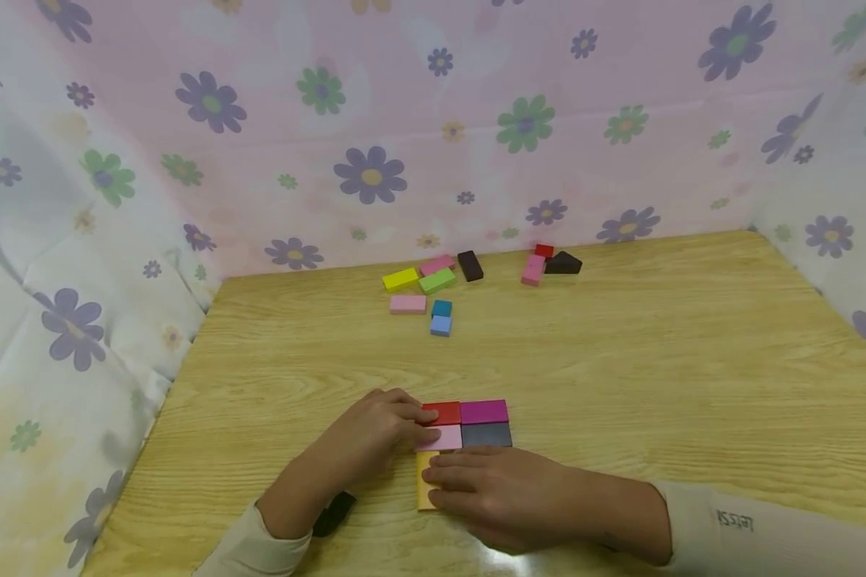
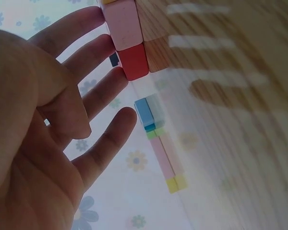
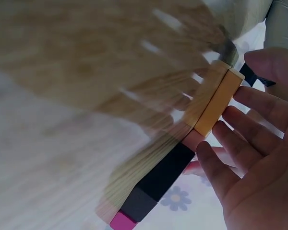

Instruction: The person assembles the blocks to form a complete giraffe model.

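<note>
Several small blocks lie edge to edge near the front of the table: a red block (image 1: 445,412), a magenta block (image 1: 484,412), a light pink block (image 1: 448,438), a dark grey block (image 1: 487,434) and, set lengthwise below them, an orange-yellow block (image 1: 425,481). My left hand (image 1: 384,426) touches the left ends of the red and pink blocks with extended fingertips, as the left wrist view also shows. Against the orange-yellow block's right side rest the fairly straight fingers of my right hand (image 1: 508,490), which partly covers it in the head view.
A black block (image 1: 334,514) lies by my left wrist. Farther back are yellow (image 1: 401,279), green (image 1: 437,280), pink (image 1: 408,304), blue (image 1: 441,325) and dark (image 1: 470,265) blocks. Near the flowered cloth (image 1: 418,120) sits a black triangular block (image 1: 564,263).
</note>
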Tool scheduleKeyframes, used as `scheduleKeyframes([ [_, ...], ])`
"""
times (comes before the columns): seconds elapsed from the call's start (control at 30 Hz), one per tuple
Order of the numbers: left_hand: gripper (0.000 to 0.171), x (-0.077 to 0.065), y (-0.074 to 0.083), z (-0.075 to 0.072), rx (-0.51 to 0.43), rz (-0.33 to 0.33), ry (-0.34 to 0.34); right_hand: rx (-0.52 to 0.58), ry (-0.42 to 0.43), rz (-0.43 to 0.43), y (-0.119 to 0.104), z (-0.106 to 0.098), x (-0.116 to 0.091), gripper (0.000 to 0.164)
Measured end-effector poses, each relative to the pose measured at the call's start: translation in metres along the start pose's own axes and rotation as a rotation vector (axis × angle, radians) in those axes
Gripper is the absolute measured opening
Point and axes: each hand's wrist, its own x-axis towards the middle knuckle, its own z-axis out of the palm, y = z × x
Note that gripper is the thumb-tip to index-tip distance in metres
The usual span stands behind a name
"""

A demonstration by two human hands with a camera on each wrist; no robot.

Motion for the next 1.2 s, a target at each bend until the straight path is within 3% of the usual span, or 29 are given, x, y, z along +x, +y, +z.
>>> scheduleKeyframes([
  [0.4, 0.041, -0.002, 0.001, 0.001, 0.015, -0.022, -0.022, 0.043, -0.034, -0.001, 0.002, 0.000, 0.000, 0.038],
  [0.67, 0.038, -0.001, 0.002, -0.001, 0.028, -0.024, -0.012, -0.012, 0.194, -0.011, 0.023, -0.013, -0.010, 0.021],
  [0.8, 0.037, -0.002, 0.000, 0.001, 0.012, -0.021, -0.008, 0.064, 0.239, 0.108, 0.046, -0.019, -0.016, 0.013],
  [1.03, 0.039, -0.002, 0.001, 0.001, 0.003, -0.027, -0.018, 0.170, 0.172, 0.503, 0.091, -0.023, -0.012, 0.021],
  [1.2, 0.042, 0.000, 0.002, -0.001, 0.012, -0.035, -0.020, 0.199, 0.146, 0.632, 0.122, -0.025, 0.004, 0.027],
])
